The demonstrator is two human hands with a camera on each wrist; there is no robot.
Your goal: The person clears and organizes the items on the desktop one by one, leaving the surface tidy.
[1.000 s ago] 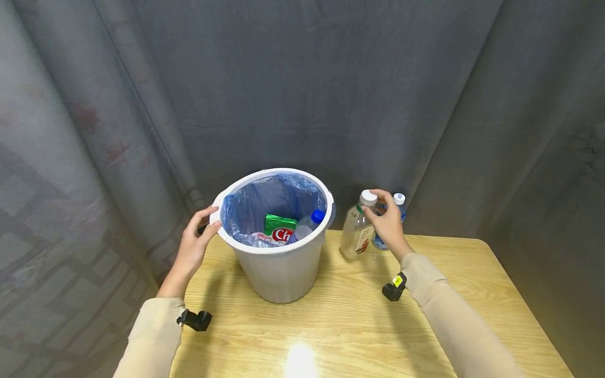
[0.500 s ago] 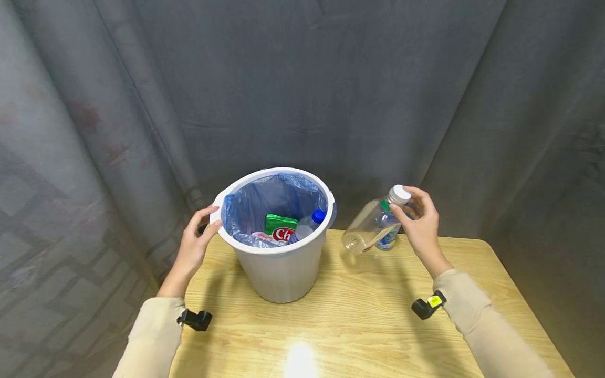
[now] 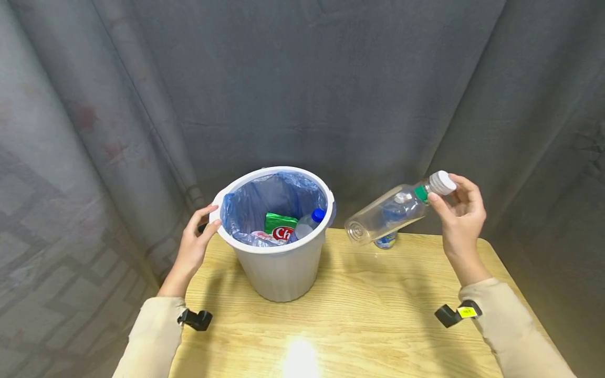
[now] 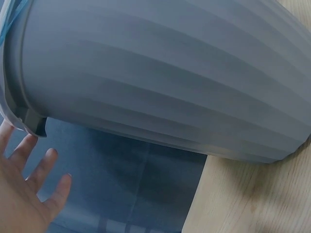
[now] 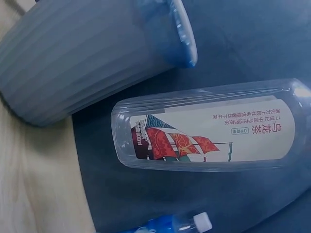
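Hidden: the second bottle point(image 3: 386, 240) stands behind the clear bottle point(image 3: 387, 214), right of the bin point(image 3: 279, 273); only its base shows in the head view, and just its white cap and blue shoulder at the bottom edge of the right wrist view.
Hard to read: the trash in the bin's blue liner point(image 3: 246, 207) is half buried; a green packet point(image 3: 280, 227) shows only the red letters "Ch".
Also in the bin: a blue-capped bottle point(image 3: 309, 222), lying right of the packet.
Label: the clear bottle's label carries Chinese writing and a red-and-blue pattern; the small print is too fine to make out.
Right hand point(image 3: 460, 220): up in the air, right of the bin, pinching the clear bottle at the neck, base tilted down toward the bin.
Left hand point(image 3: 196, 242): on the bin's left rim, thumb on top, fingers spread loosely; mostly cut off in the wrist view.
Table point(image 3: 359, 320): wooden, bin standing on it.
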